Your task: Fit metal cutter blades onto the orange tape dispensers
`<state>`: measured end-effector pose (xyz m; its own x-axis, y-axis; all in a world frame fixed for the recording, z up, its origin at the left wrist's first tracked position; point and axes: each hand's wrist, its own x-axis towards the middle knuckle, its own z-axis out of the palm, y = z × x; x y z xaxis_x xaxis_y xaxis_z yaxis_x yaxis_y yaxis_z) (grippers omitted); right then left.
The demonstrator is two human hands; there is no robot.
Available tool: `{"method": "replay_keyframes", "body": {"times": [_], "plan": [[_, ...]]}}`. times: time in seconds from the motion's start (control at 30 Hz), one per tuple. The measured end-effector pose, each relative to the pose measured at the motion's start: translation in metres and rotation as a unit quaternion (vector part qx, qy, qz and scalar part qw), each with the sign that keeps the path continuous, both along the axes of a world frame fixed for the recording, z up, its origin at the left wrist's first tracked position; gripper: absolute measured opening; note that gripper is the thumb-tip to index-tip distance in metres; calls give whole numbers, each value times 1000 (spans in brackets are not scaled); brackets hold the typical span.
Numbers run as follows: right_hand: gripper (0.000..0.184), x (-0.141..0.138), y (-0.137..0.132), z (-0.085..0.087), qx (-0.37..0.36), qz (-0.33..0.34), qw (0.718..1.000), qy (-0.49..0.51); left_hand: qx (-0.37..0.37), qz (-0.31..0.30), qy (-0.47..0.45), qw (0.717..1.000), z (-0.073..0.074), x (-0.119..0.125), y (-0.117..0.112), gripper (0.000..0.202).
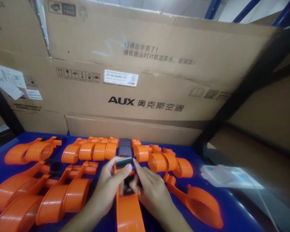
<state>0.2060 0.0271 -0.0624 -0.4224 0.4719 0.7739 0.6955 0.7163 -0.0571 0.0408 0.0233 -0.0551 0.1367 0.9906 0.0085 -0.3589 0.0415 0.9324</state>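
Observation:
Between my hands is an orange plastic tape dispenser (130,212), its broad curved body toward me. At its far end is a black piece with a pale toothed edge (123,162). My left hand (112,180) grips this end from the left, thumb laid across the black piece. From the right, my right hand (148,182) closes on the same end, with its index finger along the side and other fingers curled beneath. Those fingers partly hide a dark part in the middle. Just beyond my fingertips lies a dark-screened phone (125,148).
Several more orange dispensers (52,203) lie in rows on the blue surface (101,199) to the left. Others (158,162) sit at right, one large one (203,206) nearer. A cardboard sheet (87,87) stands behind. Beyond the right edge is a clear plastic package (228,175).

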Motion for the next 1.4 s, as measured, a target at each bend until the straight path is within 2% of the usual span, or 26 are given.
{"method": "replay_keyframes", "body": {"times": [0.3, 0.43, 0.53, 0.7, 0.97, 1.13, 1.23, 1.33, 1.4], "plan": [[65, -1, -3, -2, -3, -3, 1000, -6, 6, -4, -14, 1000, 1, 1, 1, 30], [63, 6, -1, 3, -28, 37, 999, -1, 21, 15, -18, 1000, 1, 0, -1, 28], [53, 11, 1, 10, -46, 77, 996, 24, 21, 27, -7, 999, -2, -1, 0, 28], [34, 10, -2, 18, -60, 60, 993, 82, 43, 27, 30, 998, -8, 0, 3, 30], [29, 8, -5, 19, -63, 66, 993, 77, 67, 14, 66, 995, -7, -2, 1, 28], [30, 7, -7, 21, -74, 70, 991, 89, 61, 15, 50, 997, -8, -3, 1, 27], [19, 12, -8, 26, -108, 48, 982, 149, 39, -4, 0, 999, -5, -5, 2, 28], [19, 21, -7, 33, -124, -18, 966, 227, 26, -2, -31, 999, -1, -8, 4, 29], [19, 27, -3, 37, -122, -69, 963, 231, 22, 14, -36, 999, -1, -9, 6, 28]]}}
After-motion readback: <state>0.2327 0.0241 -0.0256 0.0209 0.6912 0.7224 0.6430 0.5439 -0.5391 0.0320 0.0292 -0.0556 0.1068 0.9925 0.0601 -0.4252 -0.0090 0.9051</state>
